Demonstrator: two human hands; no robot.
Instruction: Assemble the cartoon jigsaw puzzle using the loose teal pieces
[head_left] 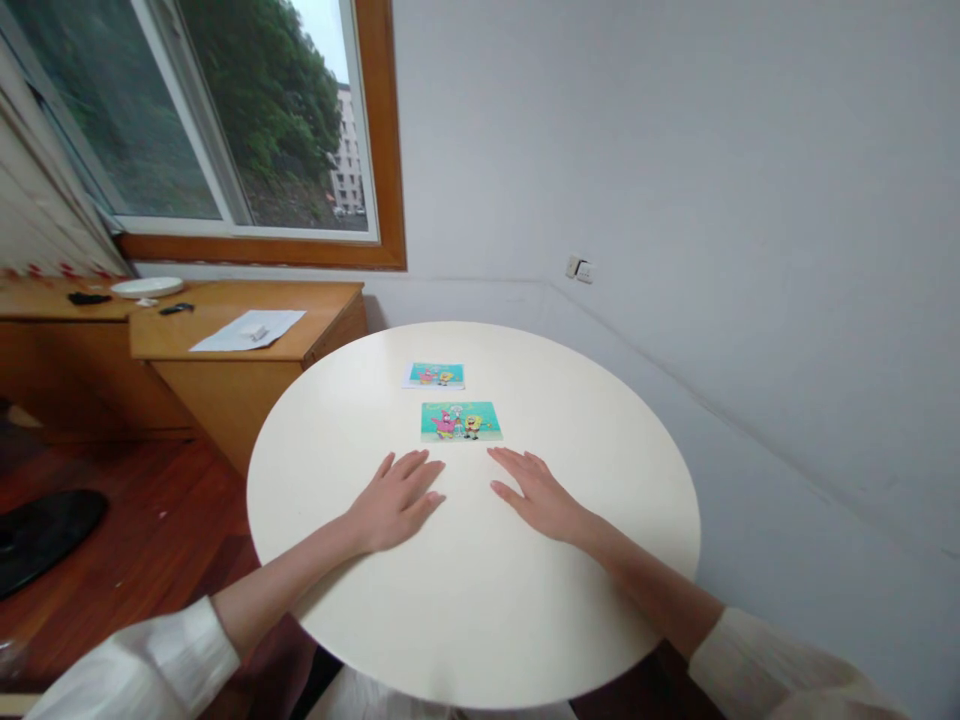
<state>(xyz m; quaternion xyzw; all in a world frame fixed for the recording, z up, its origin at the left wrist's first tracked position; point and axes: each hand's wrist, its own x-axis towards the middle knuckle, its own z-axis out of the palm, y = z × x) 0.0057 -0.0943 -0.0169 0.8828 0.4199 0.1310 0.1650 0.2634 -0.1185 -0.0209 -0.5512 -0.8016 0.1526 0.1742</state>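
On a round white table (465,620) lies a teal cartoon picture (461,422), printed with a pink starfish figure and a yellow sponge figure. Behind it, slightly to the left, is a smaller card or booklet (436,375) with a similar picture and a white edge. My left hand (394,502) rests on the tabletop, fingers spread, holding nothing, just in front of the larger picture's left side. Palm down, my right hand (541,497) lies near that picture's right front corner, also holding nothing. Neither hand touches the pictures.
At the left stands a wooden desk (330,320) bearing a white paper sheet (247,330) with a small white object on it, and a white round lid or plate (147,287). Above it is a window. A wall with a socket (580,269) borders the table behind and right.
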